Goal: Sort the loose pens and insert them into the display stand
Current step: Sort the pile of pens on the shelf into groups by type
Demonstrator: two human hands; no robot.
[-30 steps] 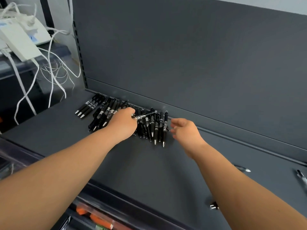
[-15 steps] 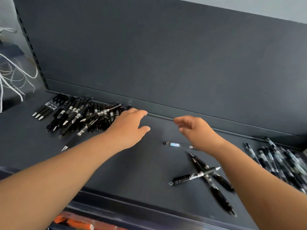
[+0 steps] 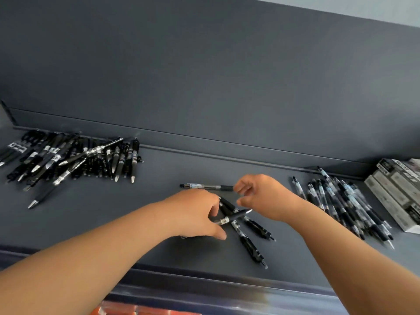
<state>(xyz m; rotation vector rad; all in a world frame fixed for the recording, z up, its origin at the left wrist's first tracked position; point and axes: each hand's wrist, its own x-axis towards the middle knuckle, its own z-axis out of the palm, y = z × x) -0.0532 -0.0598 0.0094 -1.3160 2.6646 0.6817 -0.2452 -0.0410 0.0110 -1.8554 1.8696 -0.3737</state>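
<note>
A black pen (image 3: pixel 236 216) is pinched between the thumb and fingers of the left hand (image 3: pixel 193 214), above two crossed pens (image 3: pixel 246 242) laid on the grey shelf (image 3: pixel 136 212). The right hand (image 3: pixel 266 197) is curled at the end of a clear pen (image 3: pixel 205 186); whether that pen is grasped cannot be told. A left pile (image 3: pixel 75 158) and a right pile (image 3: pixel 345 201) of pens are set well apart, the latter beside boxes (image 3: pixel 395 189).

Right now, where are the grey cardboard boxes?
Head view: the stacked grey cardboard boxes sit far right on the dark grey shelf, beside the pile of clear-barrelled pens.
</note>
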